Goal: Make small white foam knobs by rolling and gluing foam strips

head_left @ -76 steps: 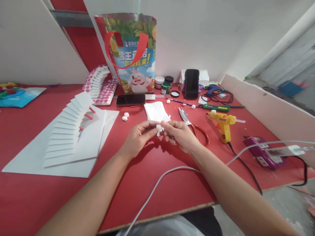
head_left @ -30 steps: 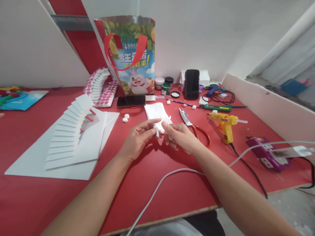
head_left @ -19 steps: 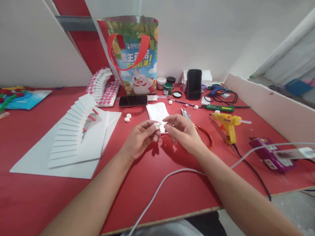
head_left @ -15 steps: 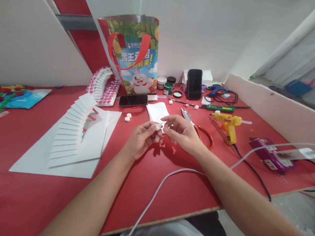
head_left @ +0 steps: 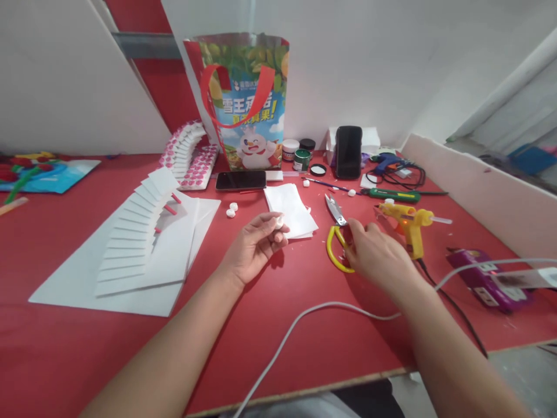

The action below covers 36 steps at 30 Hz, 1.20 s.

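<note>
My left hand [head_left: 256, 241] pinches a small white crumpled piece [head_left: 279, 222], perhaps of paper, between thumb and fingertips. It is held over the table beside a stack of white paper sheets [head_left: 293, 212]. My right hand [head_left: 380, 252] is closed over the far handle of a pair of scissors [head_left: 334, 247], which lies on the table with its blades pointing away; the fingers hide that handle, while the yellow near one shows. Two little white balls [head_left: 231, 210] rest left of the paper stack.
Fanned white cards [head_left: 126, 244] lie on white boards at left. A yellow glue gun [head_left: 407, 217] and a purple box [head_left: 487, 278] are at right. A white cable [head_left: 300, 319] crosses in front. Behind are a phone [head_left: 241, 180], a printed bag [head_left: 252, 110] and paint jars [head_left: 301, 159].
My right hand has left the white piece and moved right onto the scissors. My left hand keeps the piece. The view has shifted slightly, moving the scene to the right.
</note>
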Available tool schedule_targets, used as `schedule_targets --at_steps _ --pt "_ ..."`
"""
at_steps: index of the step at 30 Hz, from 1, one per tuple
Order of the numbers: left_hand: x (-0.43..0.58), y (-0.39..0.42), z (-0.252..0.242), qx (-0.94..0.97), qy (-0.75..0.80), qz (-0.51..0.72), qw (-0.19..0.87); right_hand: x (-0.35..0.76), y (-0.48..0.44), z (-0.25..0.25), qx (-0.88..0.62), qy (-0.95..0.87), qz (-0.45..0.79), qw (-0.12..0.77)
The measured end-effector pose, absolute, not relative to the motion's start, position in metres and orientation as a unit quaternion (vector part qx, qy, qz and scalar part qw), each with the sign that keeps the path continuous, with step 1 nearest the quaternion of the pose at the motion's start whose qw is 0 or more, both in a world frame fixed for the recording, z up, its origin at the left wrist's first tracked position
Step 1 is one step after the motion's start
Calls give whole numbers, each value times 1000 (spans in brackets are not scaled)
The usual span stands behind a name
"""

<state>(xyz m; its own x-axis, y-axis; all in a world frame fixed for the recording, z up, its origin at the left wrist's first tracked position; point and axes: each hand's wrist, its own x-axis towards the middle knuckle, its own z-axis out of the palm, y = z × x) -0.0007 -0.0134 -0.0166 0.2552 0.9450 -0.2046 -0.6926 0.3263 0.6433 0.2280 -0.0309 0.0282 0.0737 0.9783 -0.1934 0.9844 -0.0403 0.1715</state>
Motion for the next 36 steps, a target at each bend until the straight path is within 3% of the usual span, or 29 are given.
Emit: schedule_targets --at_steps 6,14,16,18,21,23,27,36 --pt "1 -12 -20 191 327 551 744 233 -20 37 729 667 -98 118" --pt "-1 -12 -16 190 301 563 746 224 -6 32 777 608 -97 133" --pt "-2 -12 -15 191 293 572 742 235 -4 23 794 596 -97 69" --pt "-2 -12 -15 196 286 576 740 245 -6 16 781 603 -145 -72" --pt "-3 -11 -16 195 287 580 737 246 -12 16 651 611 -304 -332" --pt "-3 -11 -16 188 294 583 734 237 -16 24 578 618 -358 -395" --pt "-4 -10 -12 182 307 588 726 213 -20 40 520 706 -330 -349" --pt "-5 -12 -7 198 302 591 721 209 -29 23 480 843 -119 -212"
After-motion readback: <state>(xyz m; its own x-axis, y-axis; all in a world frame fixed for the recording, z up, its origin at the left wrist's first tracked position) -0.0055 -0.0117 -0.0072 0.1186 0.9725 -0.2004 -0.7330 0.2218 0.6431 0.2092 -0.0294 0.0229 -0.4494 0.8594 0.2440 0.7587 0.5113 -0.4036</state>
